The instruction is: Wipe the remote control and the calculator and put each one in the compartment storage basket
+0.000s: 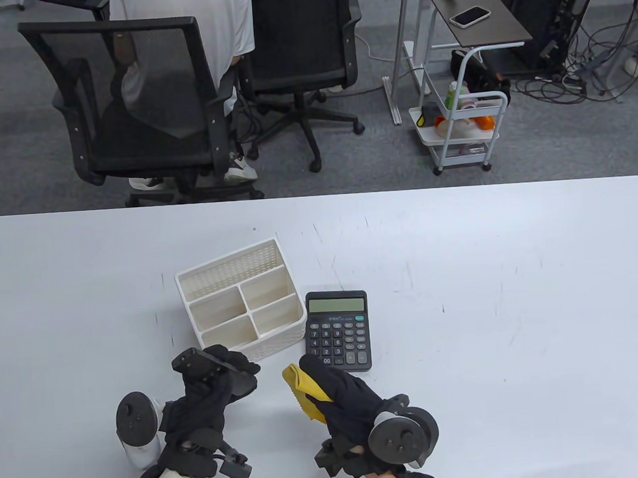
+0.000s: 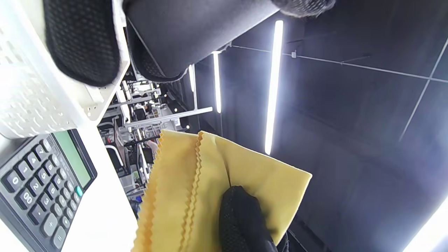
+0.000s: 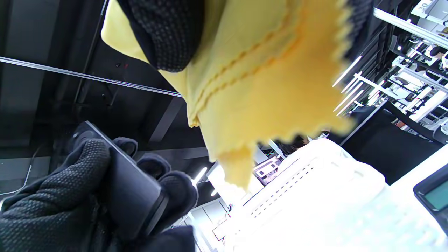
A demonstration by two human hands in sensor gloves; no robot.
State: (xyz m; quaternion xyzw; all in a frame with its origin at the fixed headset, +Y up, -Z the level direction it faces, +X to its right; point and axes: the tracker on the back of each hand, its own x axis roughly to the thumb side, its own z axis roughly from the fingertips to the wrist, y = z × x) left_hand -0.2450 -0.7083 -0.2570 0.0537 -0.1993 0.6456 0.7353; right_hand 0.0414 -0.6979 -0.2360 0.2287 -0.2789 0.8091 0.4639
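Observation:
In the table view my left hand (image 1: 227, 369) grips a black remote control (image 1: 197, 362) just in front of the white compartment basket (image 1: 229, 258). The right wrist view shows its fingers (image 3: 52, 196) curled round the remote (image 3: 129, 189). My right hand (image 1: 318, 372) pinches a folded yellow cloth (image 1: 304, 392), held up beside the remote and apart from it. The dark calculator (image 1: 338, 330) lies flat on the table, right of the basket, just beyond my right hand. The basket's compartments hold nothing. In the left wrist view the cloth (image 2: 210, 182) hangs near the calculator (image 2: 42, 189).
The white table (image 1: 486, 273) stretches wide to the right and far side. Beyond its far edge stand two black office chairs (image 1: 130, 99), with a person seated in one, and a small white cart (image 1: 463, 130).

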